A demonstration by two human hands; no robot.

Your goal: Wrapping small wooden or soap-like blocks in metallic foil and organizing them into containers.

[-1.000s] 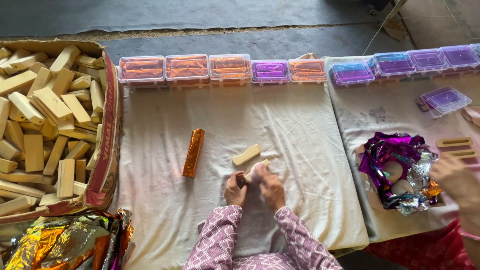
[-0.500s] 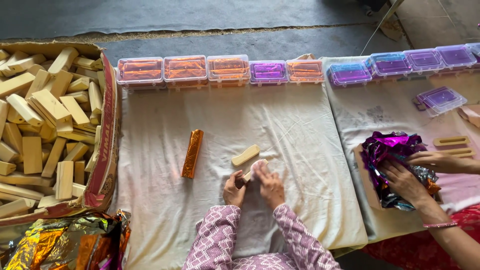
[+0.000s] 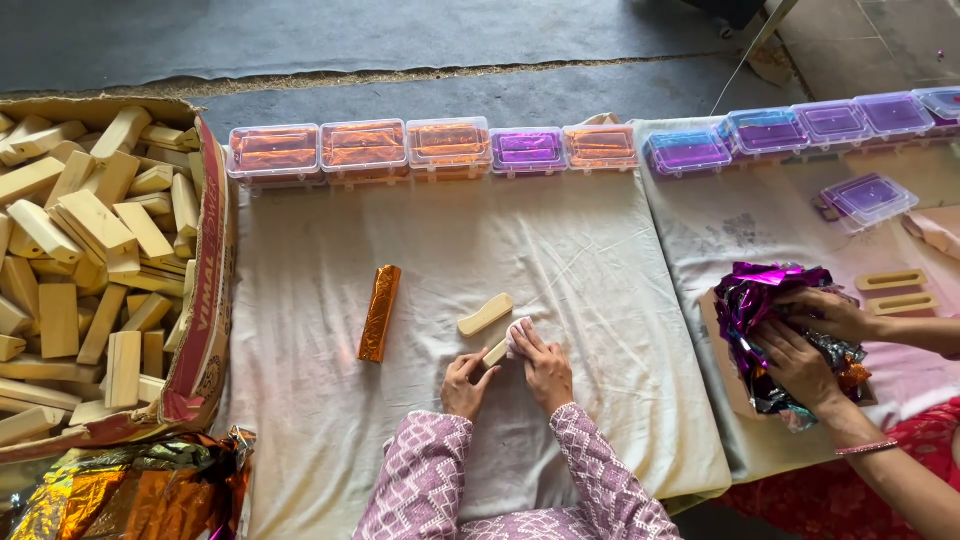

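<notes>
My left hand [image 3: 465,383] and my right hand [image 3: 541,363] both grip one small pale wooden block [image 3: 495,353] low on the white cloth [image 3: 330,420]. My right hand also presses a bit of white material against the block's end. A second bare wooden block [image 3: 485,314] lies just above my hands. To the left of it lies a block wrapped in orange foil [image 3: 380,312]. My sleeves are pink with a small pattern.
A cardboard box [image 3: 205,330] full of bare wooden blocks stands at left. Clear lidded boxes [image 3: 362,148] of orange and purple wrapped pieces line the far edge. Orange foil sheets [image 3: 130,490] lie bottom left. At right another person's hands [image 3: 800,345] handle purple foil [image 3: 760,290].
The other person's hands have come in from the right and taken hold of the purple foil pile. My own hands have stayed on the wooden block, shifting only slightly.
</notes>
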